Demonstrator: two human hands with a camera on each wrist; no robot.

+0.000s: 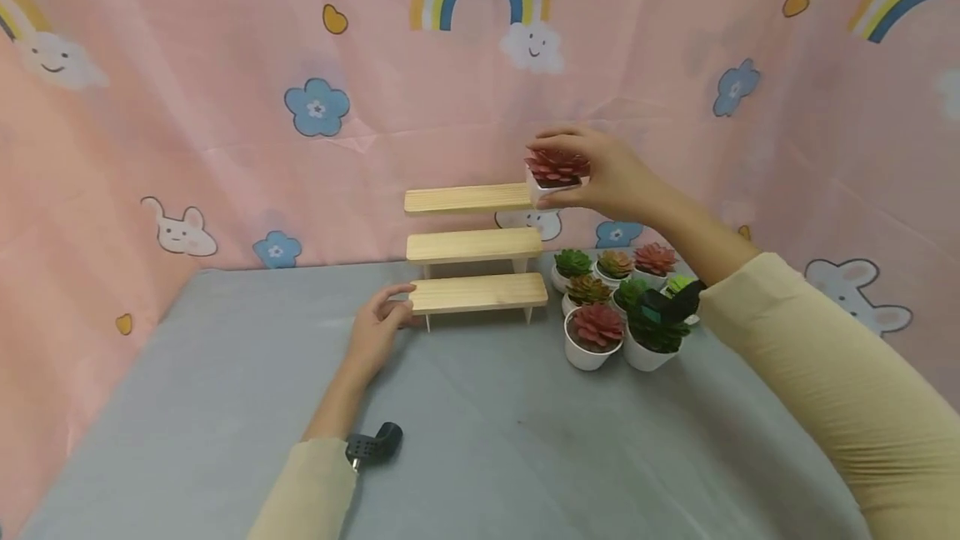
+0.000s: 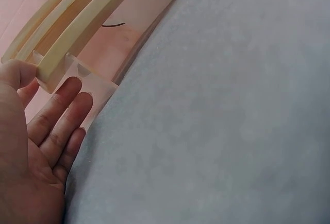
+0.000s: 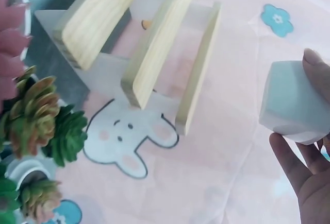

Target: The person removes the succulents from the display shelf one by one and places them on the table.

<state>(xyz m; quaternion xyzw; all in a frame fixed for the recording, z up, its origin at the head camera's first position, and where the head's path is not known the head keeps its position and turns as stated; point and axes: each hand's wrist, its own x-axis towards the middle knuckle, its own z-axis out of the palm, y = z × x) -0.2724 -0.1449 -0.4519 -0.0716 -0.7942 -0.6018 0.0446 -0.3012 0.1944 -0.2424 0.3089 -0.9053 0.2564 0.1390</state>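
Observation:
A three-step display stand of pale wooden boards [image 1: 480,293] on clear supports stands at the back of the table. My left hand [image 1: 375,332] pinches the left end of its lowest board between thumb and index finger; the other fingers [image 2: 56,116] extend loosely below the board in the left wrist view. Up by the right end of the top board, my right hand [image 1: 622,177] holds a red potted succulent [image 1: 555,167] by its white angular pot [image 3: 291,100]. The pot is in the air, apart from the board in the right wrist view.
Several potted succulents cluster right of the stand, among them a red one [image 1: 598,327] and a dark green one [image 1: 654,332] in front. A grey cloth [image 1: 465,432] covers the table. Behind hangs a pink patterned curtain [image 1: 420,123].

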